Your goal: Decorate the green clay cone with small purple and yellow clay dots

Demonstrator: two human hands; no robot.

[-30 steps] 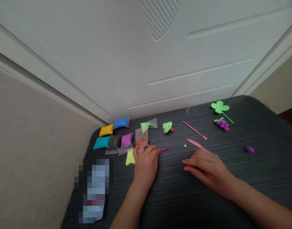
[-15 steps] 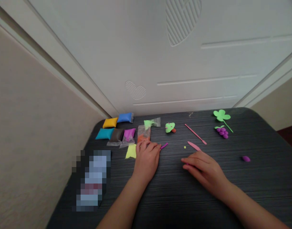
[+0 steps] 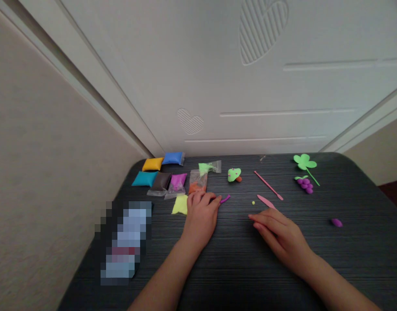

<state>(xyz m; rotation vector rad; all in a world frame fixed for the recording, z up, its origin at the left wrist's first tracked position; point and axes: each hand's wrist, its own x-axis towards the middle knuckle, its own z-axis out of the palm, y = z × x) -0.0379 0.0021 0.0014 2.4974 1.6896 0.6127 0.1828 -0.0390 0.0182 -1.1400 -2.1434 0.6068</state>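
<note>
My left hand [image 3: 201, 216] rests on the table with its fingers curled down and held together. From under its thumb side sticks out a thin purple clay strip [image 3: 225, 199]; the strip's other end is hidden by the fingers. Just left of that hand lie a yellow clay piece [image 3: 179, 204] and a bag of orange clay [image 3: 197, 183]. My right hand [image 3: 281, 233] is closed in a pinch over the table, and whatever is between its fingertips is hidden. Beyond it are a tiny yellow-green ball [image 3: 253, 202] and a pink clay knife [image 3: 265, 201], partly covered by the fingers.
Several clay packets, such as a teal one [image 3: 145, 178], lie at the back left near a blurred dark-edged object [image 3: 127, 242]. A green clay mushroom [image 3: 234, 174], pink stick tool [image 3: 268, 185], four-leaf clover [image 3: 305, 162], grape bunch [image 3: 305, 185] and purple clay lump [image 3: 337, 222] sit rightward.
The camera view has shifted slightly, so the table's things sit a little farther right. Both hands keep almost the same pose; the purple spot at my right fingertips no longer shows.
</note>
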